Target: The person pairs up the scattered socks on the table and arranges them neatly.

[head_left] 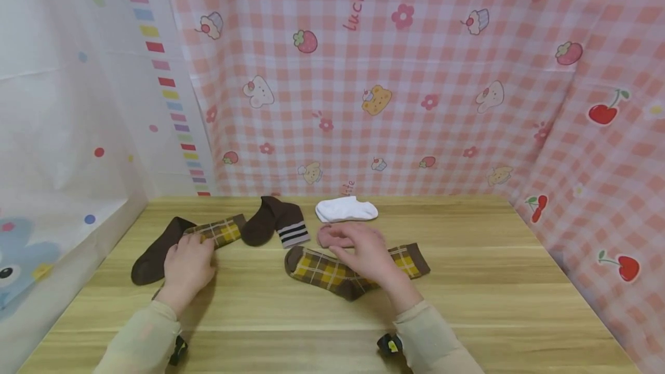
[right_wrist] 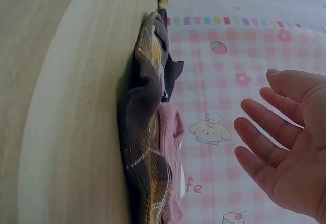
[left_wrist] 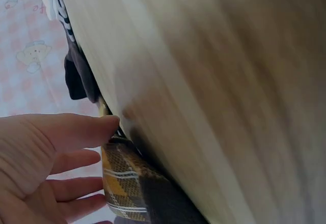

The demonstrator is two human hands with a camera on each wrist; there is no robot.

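Note:
In the head view, my left hand (head_left: 189, 267) is on a brown-and-yellow plaid sock (head_left: 222, 232) at the left. The left wrist view shows its thumb (left_wrist: 97, 131) at the bunched edge of that sock, pinching it, with the other fingertips against the far side. Part of this sock is hidden under the hand. A second plaid sock (head_left: 324, 270) lies flat in the middle. Above it, my right hand (head_left: 366, 253) hovers with spread, relaxed fingers and holds nothing. Behind that hand lies a pink sock (head_left: 326, 236), partly covered from view.
A plain dark brown sock (head_left: 156, 255) lies beside my left hand. Farther back is a folded dark sock with striped cuff (head_left: 292, 227), then a white ankle sock (head_left: 345, 210). The wooden table (head_left: 291, 333) ends at a pink checked curtain (head_left: 343, 149).

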